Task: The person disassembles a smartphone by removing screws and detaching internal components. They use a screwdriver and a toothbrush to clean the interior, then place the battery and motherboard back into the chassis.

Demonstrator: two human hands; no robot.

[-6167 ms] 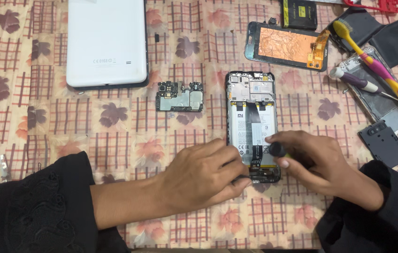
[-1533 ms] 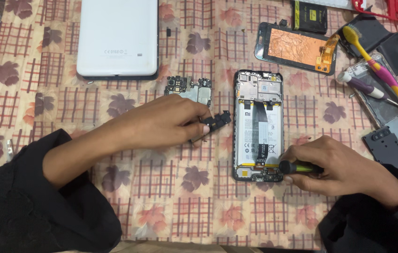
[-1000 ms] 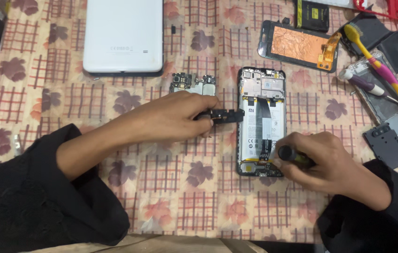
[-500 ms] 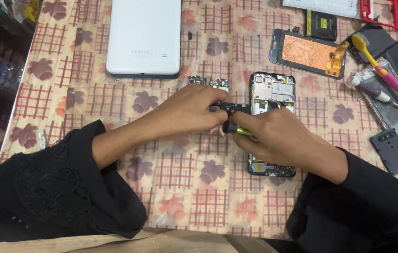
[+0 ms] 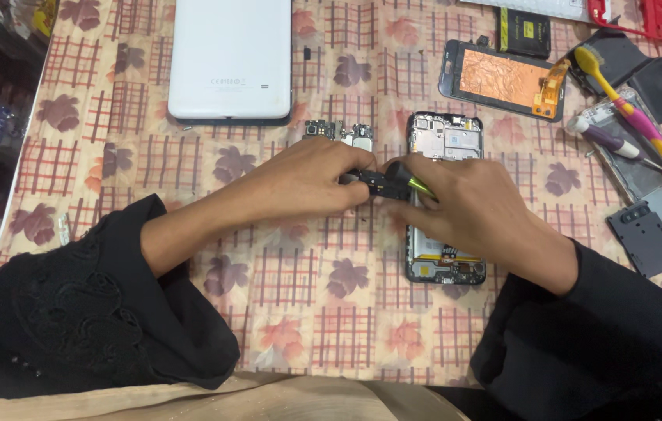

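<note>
An opened phone frame (image 5: 446, 137) lies face down on the patterned tablecloth, its lower part showing below my right wrist. My left hand (image 5: 307, 181) pinches a small black part (image 5: 370, 183) just left of the phone. My right hand (image 5: 467, 206) lies across the phone's middle and holds a screwdriver with a black and green grip (image 5: 409, 178), its tip meeting the black part. A small circuit board (image 5: 338, 131) rests just above my left hand.
A white tablet (image 5: 229, 58) lies face down at the top. At the right are a phone screen with copper backing (image 5: 502, 78), a battery (image 5: 524, 31), a yellow-pink toothbrush (image 5: 639, 121), a purple-handled tool (image 5: 608, 144), a black plate (image 5: 644, 238) and a red frame (image 5: 639, 15).
My left hand has carried the small black part from the left toward the phone. My right hand has moved up from the phone's bottom end with the screwdriver to meet it.
</note>
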